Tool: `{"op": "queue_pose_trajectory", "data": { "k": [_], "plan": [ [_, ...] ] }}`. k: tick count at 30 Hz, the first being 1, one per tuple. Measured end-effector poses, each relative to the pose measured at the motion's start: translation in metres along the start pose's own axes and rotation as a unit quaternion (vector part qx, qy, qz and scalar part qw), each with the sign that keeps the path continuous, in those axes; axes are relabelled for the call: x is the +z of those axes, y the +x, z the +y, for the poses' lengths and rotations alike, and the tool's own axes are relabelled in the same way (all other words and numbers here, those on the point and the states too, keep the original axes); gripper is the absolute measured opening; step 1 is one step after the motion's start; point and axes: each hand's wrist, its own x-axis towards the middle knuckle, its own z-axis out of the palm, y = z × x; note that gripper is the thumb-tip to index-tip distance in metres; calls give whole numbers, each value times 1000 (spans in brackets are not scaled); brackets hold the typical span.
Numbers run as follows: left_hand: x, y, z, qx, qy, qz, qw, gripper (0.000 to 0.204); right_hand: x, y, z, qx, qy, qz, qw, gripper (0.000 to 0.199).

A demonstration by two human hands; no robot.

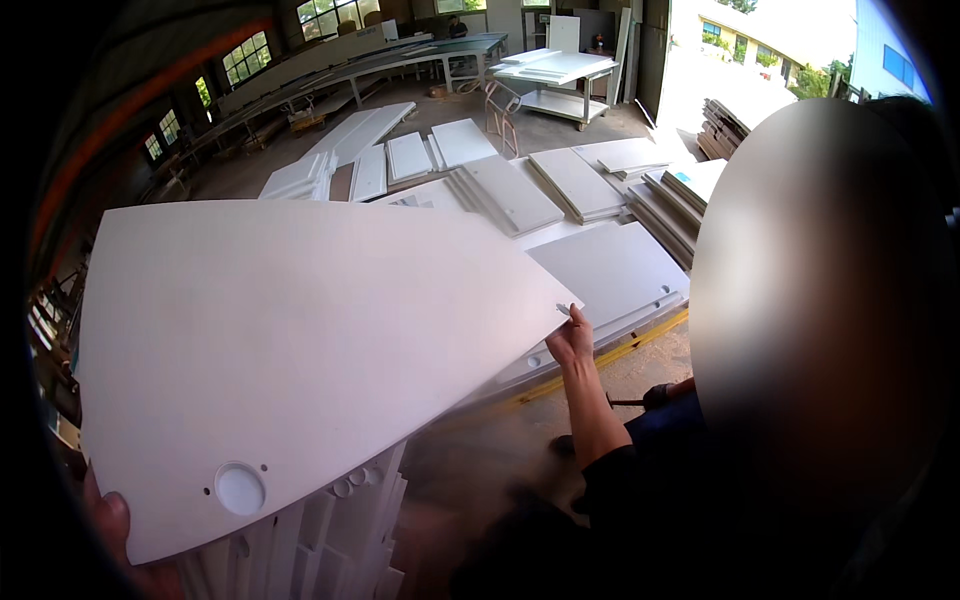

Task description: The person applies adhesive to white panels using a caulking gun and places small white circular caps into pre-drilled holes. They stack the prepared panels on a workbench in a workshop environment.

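A large white board, like a cabinet door panel, is held up tilted across the left and middle of the view. It has a round recessed cup hole with two small holes beside it, near its lower left corner. My left hand grips that lower left edge, thumb at the rim and most fingers hidden behind. My right hand is closed on the board's right corner. Behind that corner lies another white panel with round holes along its near edge.
Below the held board stands a stack of white panels. More white panels lie in piles beyond. Close on the right is another person, a dark-gloved hand near a thin dark rod. A wheeled table stands farther back.
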Motion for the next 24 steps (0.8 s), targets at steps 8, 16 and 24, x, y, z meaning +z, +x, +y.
{"op": "queue_pose_trajectory", "data": {
  "k": [8,16,24],
  "plan": [
    [237,101,-70,-183,-128,-146,964,61,-172,91,-115,-74,17,127,989,47],
    [345,106,-133,-220,-204,-199,933,52,-184,138,-197,-133,-39,129,982,49],
    [461,74,-206,-230,-260,-248,904,43,-161,169,-238,-155,-124,230,953,46]
  ]
}}
